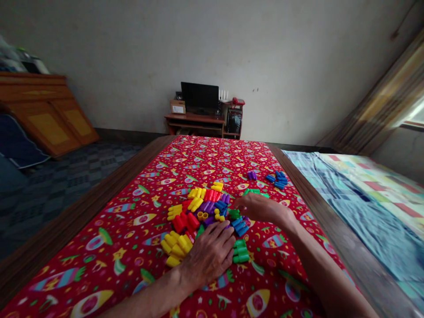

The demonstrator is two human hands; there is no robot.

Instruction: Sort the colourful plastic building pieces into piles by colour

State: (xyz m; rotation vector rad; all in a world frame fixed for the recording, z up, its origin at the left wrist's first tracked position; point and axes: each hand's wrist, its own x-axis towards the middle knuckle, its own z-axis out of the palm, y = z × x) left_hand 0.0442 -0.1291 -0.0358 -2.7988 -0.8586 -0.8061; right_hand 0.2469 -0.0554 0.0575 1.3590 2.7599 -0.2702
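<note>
A pile of tube-shaped plastic toy blocks lies on the red patterned cloth (139, 260). My left hand (212, 251) rests over the near side of the pile, fingers stretched forward and partly covering purple blocks. Yellow blocks (177, 248) are to its left and green blocks (240, 251) to its right. At the pile's right side, my right hand (256, 207) is curled with fingertips pointing down beside a green block (234, 214); whatever those fingers hold is hidden. Blue blocks (240, 226) lie just below it. Red blocks (186, 222) sit at the pile's left.
Separate purple blocks (252, 176) and blue blocks (278, 180) lie farther back on the right. Beyond the table stands a desk (195, 118) with a monitor (200, 95). A bed (357, 212) is at the right, a wooden cabinet (46, 115) at the left.
</note>
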